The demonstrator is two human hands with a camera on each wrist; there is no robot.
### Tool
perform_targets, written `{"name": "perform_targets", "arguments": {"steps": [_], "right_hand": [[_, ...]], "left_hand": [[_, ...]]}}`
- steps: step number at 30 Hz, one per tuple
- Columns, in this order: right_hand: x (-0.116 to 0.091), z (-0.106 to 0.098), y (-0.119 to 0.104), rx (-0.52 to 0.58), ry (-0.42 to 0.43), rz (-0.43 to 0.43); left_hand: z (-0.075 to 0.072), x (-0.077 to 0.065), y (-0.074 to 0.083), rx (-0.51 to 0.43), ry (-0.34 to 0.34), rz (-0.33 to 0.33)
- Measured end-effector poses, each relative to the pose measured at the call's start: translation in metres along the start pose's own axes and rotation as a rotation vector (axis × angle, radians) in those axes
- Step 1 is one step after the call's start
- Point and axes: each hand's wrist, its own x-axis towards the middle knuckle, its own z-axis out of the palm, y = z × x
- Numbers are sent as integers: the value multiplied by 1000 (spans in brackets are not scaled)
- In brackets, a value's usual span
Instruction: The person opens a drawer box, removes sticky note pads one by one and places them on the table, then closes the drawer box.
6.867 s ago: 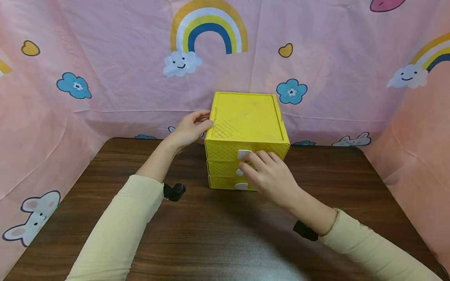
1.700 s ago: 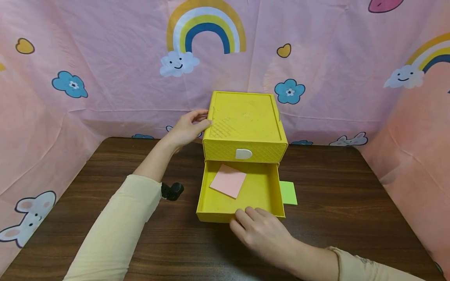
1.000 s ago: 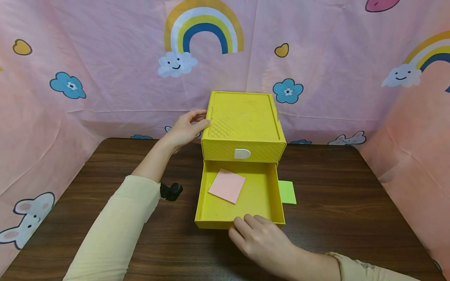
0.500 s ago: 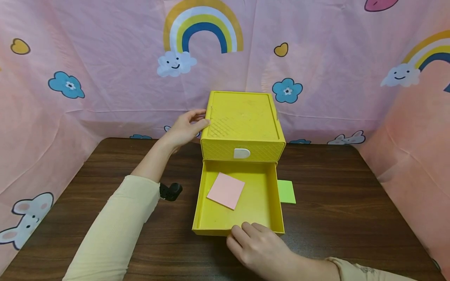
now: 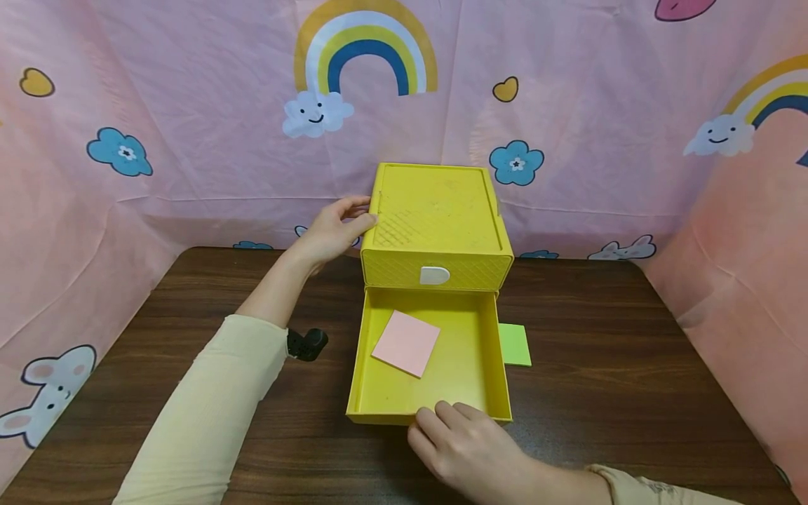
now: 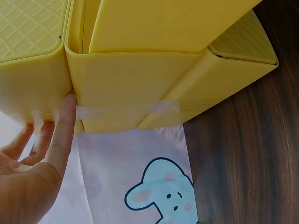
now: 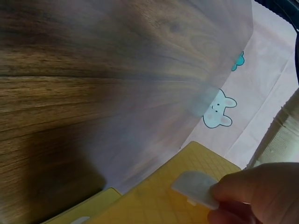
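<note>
Tally: one box (image 5: 435, 210), one table (image 5: 600, 379) showing.
Hands are numbering two: one left hand (image 5: 334, 233), one right hand (image 5: 470, 449); sleeves (image 5: 208, 407) are also making two. Drawers (image 5: 467, 358) are coming to three. Notes are counting two: one pink note (image 5: 407, 344), one green note (image 5: 515, 345). Handles (image 5: 435, 275): the head view is giving one, the right wrist view two. Clouds (image 5: 318, 114) are totalling two and hearts (image 5: 505, 90) two in the head view.

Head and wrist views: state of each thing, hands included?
cabinet: upright
top drawer: shut
middle drawer: open
bottom drawer: shut
pink note: flat, inside middle drawer
green note: partly hidden by middle drawer
left hand: touching cabinet's side
right hand: pinching middle drawer's handle
</note>
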Motion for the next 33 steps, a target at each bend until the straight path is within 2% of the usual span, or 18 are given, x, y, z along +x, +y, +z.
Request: {"name": "perform_targets", "arguments": {"steps": [10, 19, 27, 33], "right_hand": [[-3, -2, -1, -22, 38, -14], [3, -13, 3, -5, 64, -36], [7, -20, 11, 76, -5, -38], [12, -28, 18, 79, -29, -38]], "left_hand": [[0, 0, 1, -4, 1, -16], [0, 1, 0, -20, -3, -16], [0, 1, 0, -17, -2, -11], [0, 0, 0, -16, -3, -10]]}}
